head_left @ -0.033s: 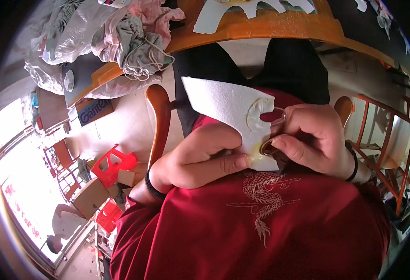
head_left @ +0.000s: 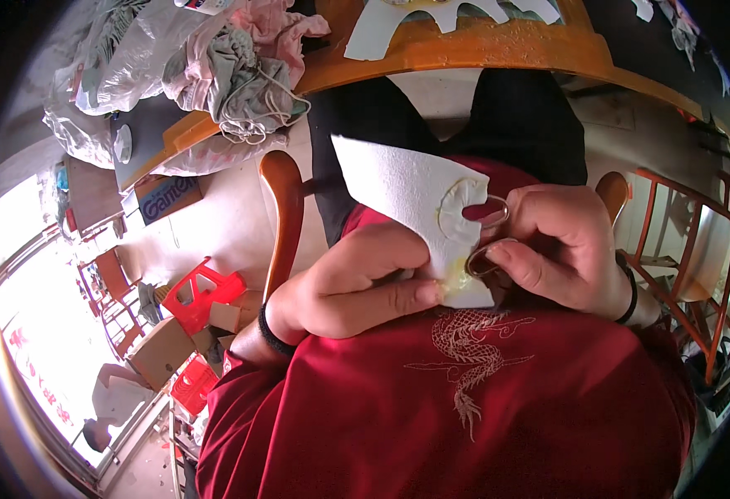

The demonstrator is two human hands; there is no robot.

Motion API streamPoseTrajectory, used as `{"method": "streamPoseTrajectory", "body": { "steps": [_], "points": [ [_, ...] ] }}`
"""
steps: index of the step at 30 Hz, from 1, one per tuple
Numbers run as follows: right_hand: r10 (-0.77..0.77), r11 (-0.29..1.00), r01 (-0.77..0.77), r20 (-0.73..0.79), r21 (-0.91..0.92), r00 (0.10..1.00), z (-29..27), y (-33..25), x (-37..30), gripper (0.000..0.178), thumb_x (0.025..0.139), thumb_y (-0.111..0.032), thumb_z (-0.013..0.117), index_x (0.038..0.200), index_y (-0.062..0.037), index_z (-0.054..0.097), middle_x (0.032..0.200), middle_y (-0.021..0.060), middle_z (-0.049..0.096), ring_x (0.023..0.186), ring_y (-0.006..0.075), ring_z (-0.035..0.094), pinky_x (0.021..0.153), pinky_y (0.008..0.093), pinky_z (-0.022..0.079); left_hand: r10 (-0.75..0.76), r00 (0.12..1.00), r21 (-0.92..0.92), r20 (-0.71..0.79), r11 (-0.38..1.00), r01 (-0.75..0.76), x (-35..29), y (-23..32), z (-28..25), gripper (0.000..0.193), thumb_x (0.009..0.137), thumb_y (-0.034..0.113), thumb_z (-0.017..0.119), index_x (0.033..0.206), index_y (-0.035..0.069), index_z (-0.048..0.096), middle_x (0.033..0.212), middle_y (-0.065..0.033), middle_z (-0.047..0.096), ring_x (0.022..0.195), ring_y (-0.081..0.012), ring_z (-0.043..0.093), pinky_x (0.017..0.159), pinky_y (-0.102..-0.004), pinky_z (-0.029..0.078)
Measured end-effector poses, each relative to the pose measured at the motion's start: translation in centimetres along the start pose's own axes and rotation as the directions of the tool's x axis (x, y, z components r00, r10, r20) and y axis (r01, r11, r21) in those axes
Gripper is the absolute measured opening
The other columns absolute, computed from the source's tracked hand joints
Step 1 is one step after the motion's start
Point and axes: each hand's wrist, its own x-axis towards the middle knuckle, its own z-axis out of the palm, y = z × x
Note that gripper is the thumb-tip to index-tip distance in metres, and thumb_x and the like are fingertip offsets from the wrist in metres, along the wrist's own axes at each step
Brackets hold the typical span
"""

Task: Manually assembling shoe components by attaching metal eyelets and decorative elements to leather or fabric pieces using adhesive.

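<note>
A white, slightly textured sheet piece [head_left: 394, 179] is held up in front of my chest, its wide end pointing up and left. Near its right edge is a round, gathered white patch [head_left: 463, 206], with a yellowish smear below it. My left hand [head_left: 365, 279] pinches the sheet's lower part between thumb and fingers. At the right edge, my right hand [head_left: 560, 245] closes on a thin metal loop [head_left: 498, 208]. A second, darker curved loop [head_left: 479, 262] shows beside its thumb. How the loops join, and whether they pass through the sheet, is hidden.
Ahead stands a wooden-edged table [head_left: 465, 54] bearing white cut-out sheets [head_left: 373, 33]. Clothes [head_left: 240, 79] and plastic bags [head_left: 132, 71] lie at the upper left. Chair armrests [head_left: 280, 216] flank me. A red stool [head_left: 203, 295], boxes and a person [head_left: 111, 407] are at left; a wooden rack [head_left: 689, 258] is at right.
The sheet has tipped very slightly, its upper left corner shifting a little to the right. Both hands keep their hold almost unmoved.
</note>
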Motion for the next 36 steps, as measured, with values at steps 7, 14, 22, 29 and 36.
{"method": "streamPoseTrajectory", "body": {
  "steps": [7, 14, 22, 29, 36],
  "points": [
    [0.15, 0.989, -0.148, -0.099, 0.029, 0.984, -0.7, 0.6, -0.5, 0.022, 0.098, -0.013, 0.055, 0.081, 0.0007, 0.056, 0.071, 0.0054, 0.057, 0.062, 0.0098, 0.053, 0.056, 0.0254, 0.04, -0.025, 0.997, -0.294, -0.074, 0.956, 0.002, 0.0, -0.4, 0.7, 0.046, 0.102, 0.013, 0.045, 0.14, -0.012, 0.037, 0.152, -0.0234, 0.031, 0.14, -0.0297, 0.033, 0.114, -0.0371, 0.023],
    [-0.087, 0.99, 0.075, -0.1, -0.122, 0.991, -1.0, -0.5, 0.3, 0.02, 0.096, -0.015, 0.057, 0.082, -0.0009, 0.054, 0.069, 0.0066, 0.05, 0.061, 0.0168, 0.049, 0.057, 0.0298, 0.04, -0.106, 0.885, 0.099, -0.454, 0.981, 0.168, 1.0, -0.1, 1.3, 0.015, 0.094, 0.004, 0.061, 0.104, -0.006, 0.063, 0.091, -0.0054, 0.065, 0.08, -0.0058, 0.055, 0.068, -0.0198, 0.043],
    [-0.093, 0.938, 0.086, -0.005, -0.336, 0.996, -0.6, -0.9, 1.6, 0.019, 0.086, -0.008, 0.069, 0.079, -0.0005, 0.053, 0.069, 0.0103, 0.05, 0.059, 0.0253, 0.05, 0.054, 0.0335, 0.041, 0.125, 0.935, 0.383, -0.331, 0.924, 0.012, 1.2, -0.1, 1.3, 0.011, 0.093, 0.006, 0.064, 0.095, -0.004, 0.068, 0.09, -0.0061, 0.069, 0.085, -0.0071, 0.06, 0.071, -0.0229, 0.047],
    [-0.035, 0.9, 0.057, 0.059, -0.433, 0.998, -0.9, -1.1, 1.8, 0.019, 0.088, -0.009, 0.064, 0.077, 0.0006, 0.052, 0.071, 0.01, 0.048, 0.063, 0.022, 0.046, 0.056, 0.032, 0.037, 0.243, 0.928, 0.529, -0.281, 0.846, -0.062, 1.4, -1.1, 0.9, 0.014, 0.09, 0.009, 0.067, 0.081, -0.002, 0.063, 0.076, -0.0114, 0.063, 0.066, -0.0231, 0.059, 0.059, -0.0328, 0.046],
    [0.056, 0.931, -0.024, 0.077, -0.365, 0.995, -1.2, -1.6, 2.0, 0.025, 0.088, -0.016, 0.067, 0.074, -0.0007, 0.053, 0.07, 0.0106, 0.051, 0.059, 0.0246, 0.049, 0.055, 0.0344, 0.039, 0.186, 0.949, 0.485, -0.256, 0.873, -0.041, 1.2, -1.0, 0.6, 0.015, 0.09, 0.009, 0.068, 0.082, -0.003, 0.063, 0.076, -0.0114, 0.062, 0.066, -0.022, 0.059, 0.059, -0.0331, 0.045]
  ]
}}
